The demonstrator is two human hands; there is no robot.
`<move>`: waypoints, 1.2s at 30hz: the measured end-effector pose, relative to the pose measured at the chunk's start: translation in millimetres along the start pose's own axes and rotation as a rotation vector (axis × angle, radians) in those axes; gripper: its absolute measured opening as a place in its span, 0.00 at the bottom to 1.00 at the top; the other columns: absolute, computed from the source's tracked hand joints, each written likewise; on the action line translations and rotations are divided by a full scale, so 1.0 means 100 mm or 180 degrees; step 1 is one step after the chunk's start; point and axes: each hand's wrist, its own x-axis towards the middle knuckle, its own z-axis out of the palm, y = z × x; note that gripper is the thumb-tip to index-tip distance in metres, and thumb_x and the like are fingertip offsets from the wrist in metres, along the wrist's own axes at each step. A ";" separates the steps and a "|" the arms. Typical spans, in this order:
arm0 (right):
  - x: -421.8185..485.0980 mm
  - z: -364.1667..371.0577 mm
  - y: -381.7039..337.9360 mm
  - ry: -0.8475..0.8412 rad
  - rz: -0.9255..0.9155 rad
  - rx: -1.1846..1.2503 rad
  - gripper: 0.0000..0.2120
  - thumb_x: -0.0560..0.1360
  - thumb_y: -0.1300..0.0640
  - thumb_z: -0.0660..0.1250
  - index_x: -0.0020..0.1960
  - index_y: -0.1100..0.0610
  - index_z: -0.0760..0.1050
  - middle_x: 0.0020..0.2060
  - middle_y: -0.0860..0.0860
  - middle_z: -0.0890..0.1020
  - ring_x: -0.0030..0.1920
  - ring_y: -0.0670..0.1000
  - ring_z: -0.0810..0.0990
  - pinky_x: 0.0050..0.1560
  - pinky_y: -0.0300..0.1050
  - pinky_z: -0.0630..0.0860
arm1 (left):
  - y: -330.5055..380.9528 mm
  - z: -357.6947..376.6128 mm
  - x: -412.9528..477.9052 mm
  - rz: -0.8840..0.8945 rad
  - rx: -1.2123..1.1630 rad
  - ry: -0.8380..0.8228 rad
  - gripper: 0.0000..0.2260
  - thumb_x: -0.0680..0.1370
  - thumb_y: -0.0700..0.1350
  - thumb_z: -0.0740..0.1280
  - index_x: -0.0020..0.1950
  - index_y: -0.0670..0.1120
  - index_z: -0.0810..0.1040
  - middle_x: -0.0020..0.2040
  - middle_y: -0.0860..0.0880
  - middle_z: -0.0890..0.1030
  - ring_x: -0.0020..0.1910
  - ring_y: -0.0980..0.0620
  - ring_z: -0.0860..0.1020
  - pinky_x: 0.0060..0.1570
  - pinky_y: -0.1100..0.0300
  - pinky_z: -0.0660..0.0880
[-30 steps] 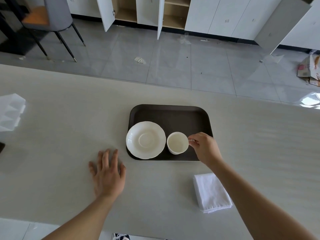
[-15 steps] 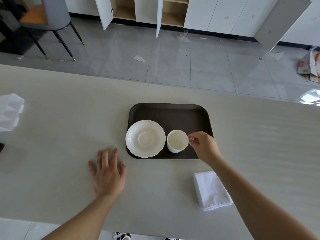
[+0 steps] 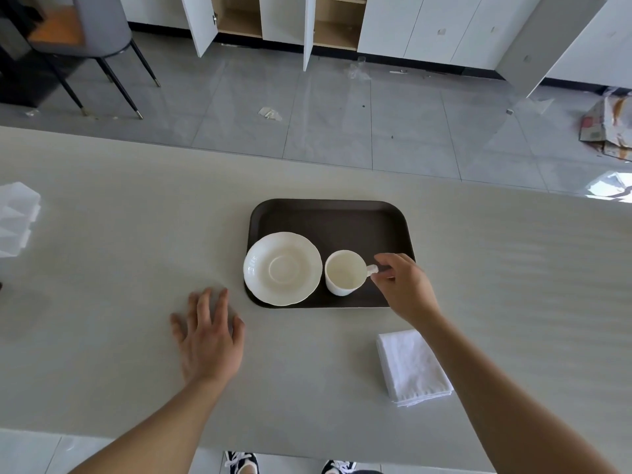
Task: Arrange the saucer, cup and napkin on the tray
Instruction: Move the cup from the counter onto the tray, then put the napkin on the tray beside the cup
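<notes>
A dark brown tray (image 3: 328, 213) lies on the pale table. On its left near part sits a white scalloped saucer (image 3: 283, 268), overhanging the tray's near-left rim. A white cup (image 3: 343, 273) stands upright on the tray just right of the saucer, handle pointing right. My right hand (image 3: 403, 289) is right of the cup, fingers apart, fingertips just at the handle and not closed around it. A folded white napkin (image 3: 412, 367) lies on the table near-right of the tray, beside my right forearm. My left hand (image 3: 208, 333) rests flat on the table, fingers spread, near-left of the tray.
A white faceted object (image 3: 17, 220) sits at the table's far left edge. Beyond the table are a grey floor, a chair (image 3: 85, 39) and open cabinets. My shoes (image 3: 242, 463) show under the near edge.
My right hand has loosened from the cup handle and drawn slightly right, so the handle now shows. The cup stays standing on the tray. My left hand has not moved.
</notes>
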 end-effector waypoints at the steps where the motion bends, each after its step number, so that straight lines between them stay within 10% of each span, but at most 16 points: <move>1: -0.04 -0.03 0.03 0.0060 0.0035 0.0019 0.15 0.76 0.59 0.70 0.62 0.56 0.78 0.54 0.50 0.80 0.46 0.47 0.80 0.44 0.34 0.71 | 0.00 0.00 0.00 -0.0002 0.0001 0.0002 0.26 0.77 0.53 0.55 0.74 0.48 0.70 0.74 0.43 0.67 0.77 0.40 0.62 0.73 0.33 0.53; 11: -0.75 -0.33 0.64 0.0076 0.0639 -0.0465 0.13 0.76 0.54 0.71 0.60 0.51 0.79 0.49 0.45 0.81 0.40 0.42 0.79 0.39 0.36 0.73 | 0.01 0.00 0.00 -0.0006 -0.0071 0.0019 0.26 0.76 0.54 0.54 0.73 0.48 0.70 0.74 0.43 0.67 0.77 0.39 0.61 0.73 0.33 0.52; 17: -0.94 -0.33 0.77 -0.0453 0.0758 -0.1343 0.28 0.76 0.45 0.68 0.73 0.49 0.67 0.66 0.48 0.74 0.64 0.52 0.74 0.56 0.51 0.78 | 0.00 0.02 0.00 -0.0011 -0.0071 0.0025 0.27 0.76 0.55 0.53 0.73 0.48 0.70 0.74 0.43 0.67 0.77 0.40 0.60 0.73 0.34 0.52; 24: -0.94 -0.29 0.82 -0.0662 0.0625 -0.1469 0.32 0.77 0.49 0.68 0.77 0.51 0.61 0.72 0.47 0.69 0.68 0.54 0.71 0.58 0.50 0.78 | 0.00 0.02 0.01 -0.0013 -0.0129 0.0025 0.27 0.76 0.55 0.53 0.73 0.48 0.69 0.74 0.42 0.67 0.77 0.39 0.60 0.73 0.34 0.51; 36: -0.86 -0.24 0.80 -0.0717 0.0415 -0.1546 0.25 0.74 0.53 0.73 0.70 0.50 0.72 0.63 0.49 0.73 0.64 0.52 0.70 0.52 0.48 0.79 | 0.01 0.01 0.00 0.0014 -0.0170 0.0049 0.27 0.76 0.54 0.54 0.73 0.47 0.70 0.74 0.42 0.67 0.77 0.39 0.60 0.73 0.33 0.52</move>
